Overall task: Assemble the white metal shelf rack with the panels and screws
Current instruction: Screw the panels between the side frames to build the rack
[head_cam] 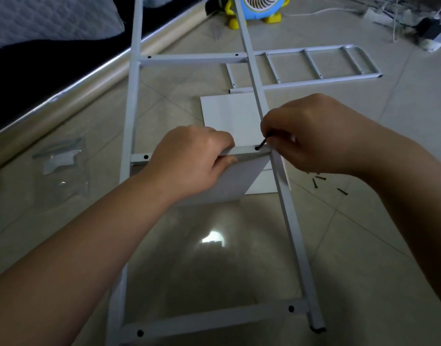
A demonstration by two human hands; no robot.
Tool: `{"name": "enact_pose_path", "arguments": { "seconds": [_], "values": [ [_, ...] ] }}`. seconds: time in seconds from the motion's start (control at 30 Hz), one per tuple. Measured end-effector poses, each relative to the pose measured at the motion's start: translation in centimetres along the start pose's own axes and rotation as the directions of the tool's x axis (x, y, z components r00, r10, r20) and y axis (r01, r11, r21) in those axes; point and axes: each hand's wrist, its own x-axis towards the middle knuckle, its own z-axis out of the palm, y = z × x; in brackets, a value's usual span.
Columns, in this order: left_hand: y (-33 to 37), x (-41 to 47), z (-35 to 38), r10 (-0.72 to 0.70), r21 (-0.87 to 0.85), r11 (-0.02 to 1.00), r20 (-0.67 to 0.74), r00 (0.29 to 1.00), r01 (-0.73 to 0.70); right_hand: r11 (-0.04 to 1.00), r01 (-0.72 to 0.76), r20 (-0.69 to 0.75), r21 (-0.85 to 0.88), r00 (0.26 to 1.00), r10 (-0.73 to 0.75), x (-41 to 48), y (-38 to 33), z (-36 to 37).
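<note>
A white metal side frame (pixel 130 116) shaped like a ladder stands tilted over the tiled floor. My left hand (pixel 189 161) grips its middle crossbar (pixel 244 150) together with the top edge of a white panel (pixel 229 183) held under it. My right hand (pixel 314 136) pinches a black screw (pixel 262 143) whose tip sits in the hole at the crossbar's right end. Another white panel (pixel 229 116) lies flat on the floor behind. A second side frame (pixel 314 66) lies on the floor further back. Several loose black screws (pixel 319 181) lie to the right.
A clear plastic bag (pixel 62 166) lies on the floor at the left. A bed edge with a metal rail (pixel 72 96) runs along the left. A blue and yellow fan (pixel 259 8) stands at the back, and cables with a power strip (pixel 401 18) lie at the far right.
</note>
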Motion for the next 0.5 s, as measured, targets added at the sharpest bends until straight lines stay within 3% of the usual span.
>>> {"name": "enact_pose_path", "arguments": {
  "seconds": [0.1,0.37,0.5],
  "values": [
    [0.0,-0.1,-0.1,-0.007,-0.033,0.999,0.042,0.999,0.008,0.999,0.038,-0.007,-0.024,0.999,-0.039,0.1,-0.6,0.5],
    [-0.1,0.1,0.0,0.003,-0.051,0.999,-0.007,1.000,-0.003,0.995,0.102,-0.027,0.008,0.994,-0.102,0.3,-1.4,1.2],
    [-0.1,0.2,0.1,-0.018,-0.048,0.999,0.037,0.999,0.019,0.998,0.048,-0.052,0.048,0.998,-0.045,0.3,-1.0,1.3]
  ]
}}
